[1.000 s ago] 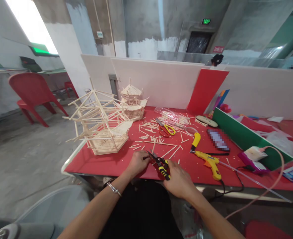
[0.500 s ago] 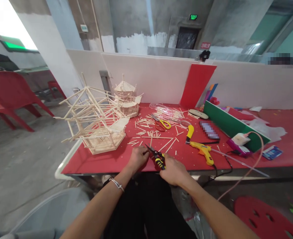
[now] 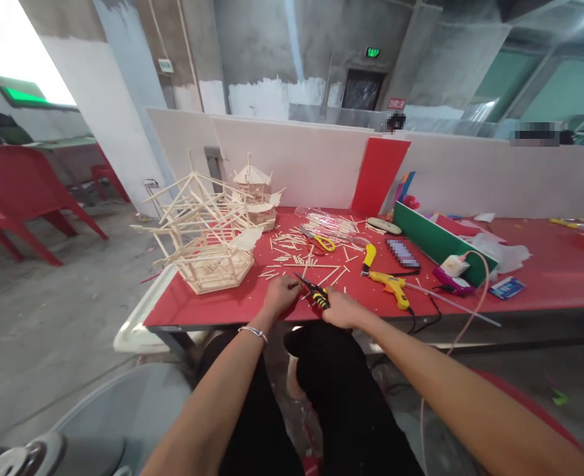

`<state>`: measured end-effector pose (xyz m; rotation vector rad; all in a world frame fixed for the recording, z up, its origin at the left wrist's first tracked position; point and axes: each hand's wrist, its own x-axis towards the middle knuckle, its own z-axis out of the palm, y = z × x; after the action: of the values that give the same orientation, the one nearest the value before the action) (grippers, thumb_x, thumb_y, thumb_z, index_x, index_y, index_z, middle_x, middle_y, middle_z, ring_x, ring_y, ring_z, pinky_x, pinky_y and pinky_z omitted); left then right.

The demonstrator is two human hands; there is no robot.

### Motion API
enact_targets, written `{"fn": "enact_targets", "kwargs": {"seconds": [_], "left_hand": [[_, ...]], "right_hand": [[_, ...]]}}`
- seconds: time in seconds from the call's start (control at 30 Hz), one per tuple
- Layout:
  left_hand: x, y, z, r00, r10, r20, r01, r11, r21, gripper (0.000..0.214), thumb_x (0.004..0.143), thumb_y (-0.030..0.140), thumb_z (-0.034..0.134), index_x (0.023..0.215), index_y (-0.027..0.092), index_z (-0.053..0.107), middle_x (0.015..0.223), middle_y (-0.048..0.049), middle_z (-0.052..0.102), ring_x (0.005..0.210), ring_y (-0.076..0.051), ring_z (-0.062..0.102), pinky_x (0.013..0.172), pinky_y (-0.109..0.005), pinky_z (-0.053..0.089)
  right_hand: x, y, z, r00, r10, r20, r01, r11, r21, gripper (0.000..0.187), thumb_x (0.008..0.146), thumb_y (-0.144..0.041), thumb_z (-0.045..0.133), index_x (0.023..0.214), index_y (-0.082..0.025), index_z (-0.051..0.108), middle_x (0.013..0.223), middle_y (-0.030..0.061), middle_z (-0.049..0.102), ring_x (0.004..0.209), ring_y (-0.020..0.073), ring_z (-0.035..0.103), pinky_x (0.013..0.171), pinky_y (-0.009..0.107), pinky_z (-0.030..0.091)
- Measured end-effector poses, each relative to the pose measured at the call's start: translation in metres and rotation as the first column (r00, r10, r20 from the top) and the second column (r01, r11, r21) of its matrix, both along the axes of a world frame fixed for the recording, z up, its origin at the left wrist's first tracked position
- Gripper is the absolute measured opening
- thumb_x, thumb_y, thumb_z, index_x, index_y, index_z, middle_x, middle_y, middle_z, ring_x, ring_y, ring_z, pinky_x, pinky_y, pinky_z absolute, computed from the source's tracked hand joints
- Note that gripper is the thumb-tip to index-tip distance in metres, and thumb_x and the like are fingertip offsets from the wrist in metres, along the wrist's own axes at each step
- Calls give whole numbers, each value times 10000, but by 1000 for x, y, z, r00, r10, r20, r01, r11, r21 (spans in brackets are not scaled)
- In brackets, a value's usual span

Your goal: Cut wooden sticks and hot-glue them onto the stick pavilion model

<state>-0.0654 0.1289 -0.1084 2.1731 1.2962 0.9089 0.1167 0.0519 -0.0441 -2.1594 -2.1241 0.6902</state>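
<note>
My right hand (image 3: 340, 309) is wrapped round the black-and-yellow handles of pruning shears (image 3: 316, 295), whose dark blades point left. Close to the blade tips, my left hand (image 3: 282, 293) is closed with its fingertips pinched on a thin wooden stick (image 3: 308, 258). The stick slants up and away over the red tabletop; its near end is partly hidden by the hand and blades. To the left stands an open-framed pavilion model (image 3: 207, 258) built of sticks. Behind it is a smaller tiered stick model (image 3: 255, 192).
Cut sticks (image 3: 292, 244) lie scattered beyond my hands, with yellow-handled scissors (image 3: 324, 242) among them. A yellow glue gun (image 3: 394, 287) with its cord lies to the right, near a phone (image 3: 401, 254) and a green board (image 3: 440, 239). A white partition (image 3: 296, 158) borders the table's back.
The whole view has shifted, and my legs are further apart. My hands stay close together at the table's front, still holding the stick and the shears.
</note>
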Motion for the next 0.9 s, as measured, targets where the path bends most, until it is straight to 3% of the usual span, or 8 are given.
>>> {"fn": "enact_targets", "kwargs": {"seconds": [0.17, 0.33, 0.53, 0.63, 0.73, 0.9], "left_hand": [[0, 2, -4, 1000, 8, -28, -9, 999, -49, 298, 901, 416, 576, 782, 148, 624, 727, 9, 615, 665, -137, 573, 683, -314, 475], [-1, 3, -8, 1000, 16, -9, -17, 995, -99, 294, 897, 392, 576, 743, 154, 652, 660, 13, 608, 677, -147, 587, 675, -294, 474], [-3, 5, -9, 1000, -22, 20, 24, 988, -155, 279, 911, 367, 589, 1066, 139, 634, 1033, -59, 659, 862, -180, 640, 753, -365, 548], [-4, 5, -7, 998, -41, 45, 48, 985, -164, 308, 915, 355, 586, 1146, 152, 609, 1124, -79, 640, 933, -199, 639, 795, -393, 554], [-5, 3, -5, 995, -53, 79, 65, 985, -161, 272, 914, 351, 589, 1089, 146, 625, 1061, -66, 654, 890, -184, 641, 779, -381, 551], [-7, 0, -1, 984, -68, 167, 93, 985, -145, 207, 875, 194, 548, 720, 146, 677, 739, -16, 650, 730, -144, 594, 728, -286, 482]], "right_hand": [[2, 6, -2, 1000, 15, -19, -16, 999, -35, 506, 732, -401, 617, 1171, -164, 534, 1015, 140, 699, 853, 270, 657, 613, 279, 395], [1, 6, -7, 1000, 13, 3, -13, 999, -32, 506, 742, -411, 610, 1175, -164, 524, 1025, 150, 697, 880, 279, 659, 612, 278, 394], [-1, 0, -7, 1000, 18, 8, -18, 1000, 5, 498, 727, -351, 597, 1176, -148, 521, 1054, 171, 690, 933, 305, 656, 654, 298, 406], [-1, -4, -7, 1000, 30, -2, -30, 999, 33, 459, 729, -352, 596, 1142, -164, 527, 1058, 156, 690, 936, 292, 657, 652, 290, 402], [-1, -6, -7, 999, 38, -10, -37, 998, 59, 408, 721, -342, 611, 1090, -187, 528, 1049, 130, 690, 915, 269, 661, 629, 272, 385], [2, -7, -10, 998, 58, -33, -53, 990, 127, 376, 700, -264, 608, 1055, -196, 503, 1031, 106, 676, 936, 258, 650, 662, 273, 365]]}}
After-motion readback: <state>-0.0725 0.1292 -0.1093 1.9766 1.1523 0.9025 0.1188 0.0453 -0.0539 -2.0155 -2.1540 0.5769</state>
